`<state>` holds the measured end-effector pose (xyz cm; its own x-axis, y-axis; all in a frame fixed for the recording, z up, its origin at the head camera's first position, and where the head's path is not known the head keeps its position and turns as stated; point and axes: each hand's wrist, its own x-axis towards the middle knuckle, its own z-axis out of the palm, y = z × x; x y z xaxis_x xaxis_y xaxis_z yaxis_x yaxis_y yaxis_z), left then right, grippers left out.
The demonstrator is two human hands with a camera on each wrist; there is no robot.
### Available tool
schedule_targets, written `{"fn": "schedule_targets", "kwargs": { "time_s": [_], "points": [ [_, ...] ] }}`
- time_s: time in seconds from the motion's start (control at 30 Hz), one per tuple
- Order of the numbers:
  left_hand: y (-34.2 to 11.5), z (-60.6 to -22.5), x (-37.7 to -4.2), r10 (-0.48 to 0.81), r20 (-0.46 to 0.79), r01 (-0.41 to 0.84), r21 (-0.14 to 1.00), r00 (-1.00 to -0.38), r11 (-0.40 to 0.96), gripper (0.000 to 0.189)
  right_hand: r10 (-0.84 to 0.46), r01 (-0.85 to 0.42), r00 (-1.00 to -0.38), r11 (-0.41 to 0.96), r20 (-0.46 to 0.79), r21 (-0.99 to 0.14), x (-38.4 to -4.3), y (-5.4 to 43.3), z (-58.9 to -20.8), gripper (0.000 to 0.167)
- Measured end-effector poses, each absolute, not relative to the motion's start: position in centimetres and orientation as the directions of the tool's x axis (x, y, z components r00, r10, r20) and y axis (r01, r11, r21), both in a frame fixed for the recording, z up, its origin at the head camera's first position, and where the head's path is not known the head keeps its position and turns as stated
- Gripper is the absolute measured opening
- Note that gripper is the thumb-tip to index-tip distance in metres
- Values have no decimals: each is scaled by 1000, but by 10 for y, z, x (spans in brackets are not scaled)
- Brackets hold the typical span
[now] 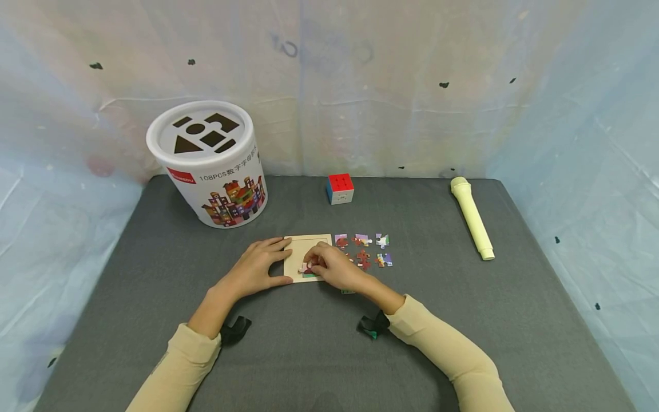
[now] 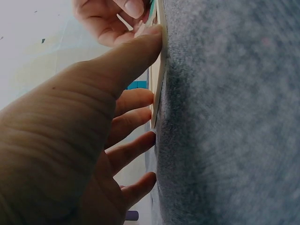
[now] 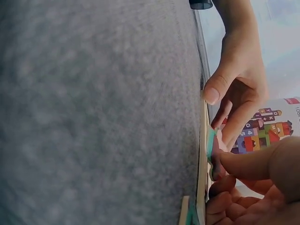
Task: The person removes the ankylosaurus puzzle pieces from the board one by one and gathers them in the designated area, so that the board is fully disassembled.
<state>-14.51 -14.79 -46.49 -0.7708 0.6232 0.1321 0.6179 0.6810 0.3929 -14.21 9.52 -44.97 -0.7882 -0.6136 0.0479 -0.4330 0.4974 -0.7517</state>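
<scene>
A shallow wooden puzzle board (image 1: 320,238) lies flat on the grey cloth. My left hand (image 1: 261,264) rests at its left side with fingers spread, the thumb touching the near corner and fingertips at the left edge. Over the board, my right hand (image 1: 337,268) pinches a jigsaw piece (image 3: 212,149) with a green edge, between thumb and fingers. In the head view that piece is partly hidden by the fingers, low on the board. Several loose jigsaw pieces (image 1: 363,258) lie to the right of the board, some partly covered by the right hand.
A large white block bucket (image 1: 216,171) with a shape-sorter lid stands at the back left. Behind the board sits a red-topped puzzle cube (image 1: 341,189). A pale yellow toy microphone (image 1: 472,218) lies at the right. Plastic sheeting surrounds the table.
</scene>
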Motion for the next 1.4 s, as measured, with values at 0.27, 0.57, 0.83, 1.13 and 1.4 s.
{"fn": "schedule_targets", "kwargs": {
  "time_s": [0.27,0.57,0.83,1.13,1.4],
  "points": [
    [-148,-467,-145,620,130,614,395,-773,683,71,-618,-344,-786,431,5,-835,-147,98,-452,10],
    [-148,-465,-145,620,112,608,392,-777,691,72,-619,-265,-785,367,-21,-892,-153,103,-449,11],
    [-148,-466,-145,623,114,613,380,-774,692,71,-574,-256,-819,364,1,-895,-148,126,-443,12],
    [-147,-466,-145,621,114,608,396,-776,688,73,-538,-298,-843,431,23,-852,-134,188,-434,13],
    [-147,-466,-145,615,108,600,404,-781,691,73,-566,-278,-823,469,-44,-839,-120,215,-433,12]
  ]
}}
